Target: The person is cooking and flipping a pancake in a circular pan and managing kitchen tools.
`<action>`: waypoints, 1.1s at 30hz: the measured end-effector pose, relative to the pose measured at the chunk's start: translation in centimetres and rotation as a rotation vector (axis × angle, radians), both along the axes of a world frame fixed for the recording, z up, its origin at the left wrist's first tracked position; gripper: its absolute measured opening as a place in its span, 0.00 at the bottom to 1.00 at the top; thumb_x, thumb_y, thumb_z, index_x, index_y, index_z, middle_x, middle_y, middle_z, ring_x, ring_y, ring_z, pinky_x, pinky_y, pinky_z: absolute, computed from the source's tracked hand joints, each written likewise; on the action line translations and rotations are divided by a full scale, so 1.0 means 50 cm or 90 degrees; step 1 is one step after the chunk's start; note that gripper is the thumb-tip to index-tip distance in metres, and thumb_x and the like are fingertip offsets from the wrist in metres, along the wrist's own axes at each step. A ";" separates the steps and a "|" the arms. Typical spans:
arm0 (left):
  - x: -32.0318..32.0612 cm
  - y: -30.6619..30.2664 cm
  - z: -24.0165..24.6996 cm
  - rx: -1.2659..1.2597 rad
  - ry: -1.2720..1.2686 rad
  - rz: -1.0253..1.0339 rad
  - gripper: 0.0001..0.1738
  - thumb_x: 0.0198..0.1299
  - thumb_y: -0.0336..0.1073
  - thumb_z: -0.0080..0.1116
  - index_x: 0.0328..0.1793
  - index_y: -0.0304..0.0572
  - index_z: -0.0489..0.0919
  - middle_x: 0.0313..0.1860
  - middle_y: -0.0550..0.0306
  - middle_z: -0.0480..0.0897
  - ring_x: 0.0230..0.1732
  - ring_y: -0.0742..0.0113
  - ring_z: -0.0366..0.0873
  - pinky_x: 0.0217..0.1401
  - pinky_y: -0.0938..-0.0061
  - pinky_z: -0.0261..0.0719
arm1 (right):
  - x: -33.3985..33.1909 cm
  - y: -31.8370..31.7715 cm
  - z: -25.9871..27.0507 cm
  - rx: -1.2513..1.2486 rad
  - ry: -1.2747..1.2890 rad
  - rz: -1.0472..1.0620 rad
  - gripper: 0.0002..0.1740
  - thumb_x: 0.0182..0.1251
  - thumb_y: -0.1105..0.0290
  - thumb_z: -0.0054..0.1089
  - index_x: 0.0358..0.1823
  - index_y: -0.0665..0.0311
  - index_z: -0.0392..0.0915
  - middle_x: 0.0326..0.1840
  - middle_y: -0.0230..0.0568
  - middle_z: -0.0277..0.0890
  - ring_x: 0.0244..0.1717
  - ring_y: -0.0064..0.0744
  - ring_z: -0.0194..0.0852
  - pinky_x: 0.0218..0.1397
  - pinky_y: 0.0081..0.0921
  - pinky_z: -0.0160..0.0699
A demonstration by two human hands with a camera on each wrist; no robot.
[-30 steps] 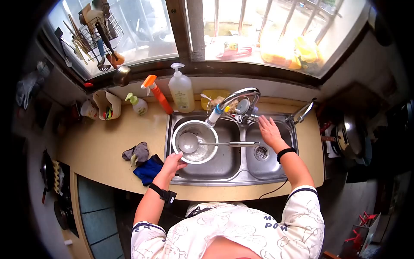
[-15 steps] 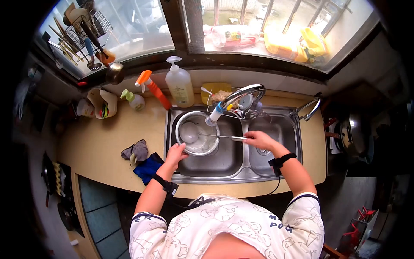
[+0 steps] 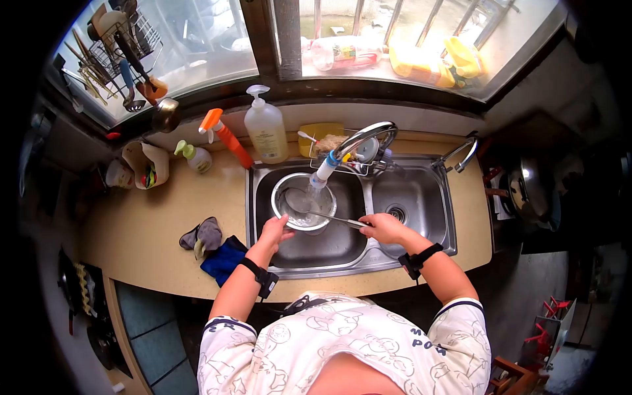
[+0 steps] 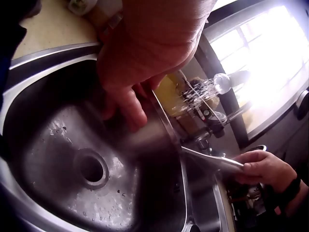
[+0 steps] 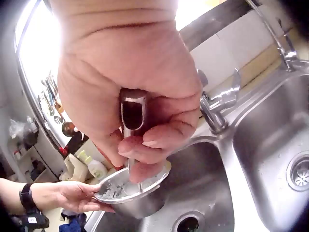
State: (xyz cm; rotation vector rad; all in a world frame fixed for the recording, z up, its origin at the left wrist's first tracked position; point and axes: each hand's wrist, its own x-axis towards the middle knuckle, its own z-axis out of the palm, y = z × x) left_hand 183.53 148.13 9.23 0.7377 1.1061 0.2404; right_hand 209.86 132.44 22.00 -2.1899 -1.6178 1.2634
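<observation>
1. General view. The bowl point(image 5: 140, 206) is over the left basin of the sink point(image 3: 345, 253), below the spout point(image 3: 322, 172). The ladle point(image 3: 330, 216) lies across it, its head inside and its handle reaching out past the rim.

2. Change. One second ago the right hand point(image 3: 384, 229) was up by the tap, its fingers outstretched; half a second ago it was at the ladle's handle, where it is now. The ladle's head, round and face-up in the earlier views, now appears turned, and a stream of water point(image 3: 318, 192) shows below the spout. Consequently the ladle is under the hand's control, with water falling at the bowl.

3. Right hand. The fingers point(image 5: 157, 137) are curled closed round the end of the handle, which emerges between them and the thumb side; the grip leaves no visible gap.

4. Left hand point(image 3: 273, 237). The thumb lies at the rim and the fingers, only slightly bent, rest against the outer wall, so that the hand holds the bowl loosely by its side. The fingers are partly spread rather than clenched.

5. Limits. Whether the base of the bowl touches the basin floor cannot be told.
</observation>
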 end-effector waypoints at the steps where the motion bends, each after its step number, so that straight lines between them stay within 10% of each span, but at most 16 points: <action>1: 0.000 0.000 -0.001 -0.005 -0.005 0.007 0.12 0.65 0.40 0.44 0.47 0.40 0.70 0.43 0.55 0.79 0.41 0.61 0.78 0.41 0.70 0.79 | 0.001 -0.004 -0.007 0.000 -0.002 -0.002 0.18 0.58 0.61 0.53 0.48 0.62 0.75 0.34 0.41 0.80 0.39 0.41 0.77 0.43 0.34 0.73; 9: 0.014 0.004 0.012 0.004 0.012 0.007 0.13 0.66 0.40 0.42 0.45 0.39 0.71 0.40 0.54 0.80 0.40 0.64 0.79 0.40 0.73 0.81 | -0.004 -0.049 0.008 -0.122 0.396 -0.282 0.13 0.64 0.61 0.49 0.32 0.64 0.75 0.21 0.30 0.72 0.13 0.13 0.54 0.16 0.15 0.53; 33: 0.029 0.009 -0.153 -0.118 0.063 -0.005 0.11 0.62 0.33 0.46 0.46 0.34 0.71 0.39 0.50 0.78 0.37 0.60 0.80 0.33 0.72 0.83 | -0.081 -0.097 0.020 -0.074 0.403 -0.307 0.13 0.67 0.63 0.47 0.41 0.64 0.74 0.20 0.27 0.68 0.15 0.12 0.55 0.17 0.12 0.52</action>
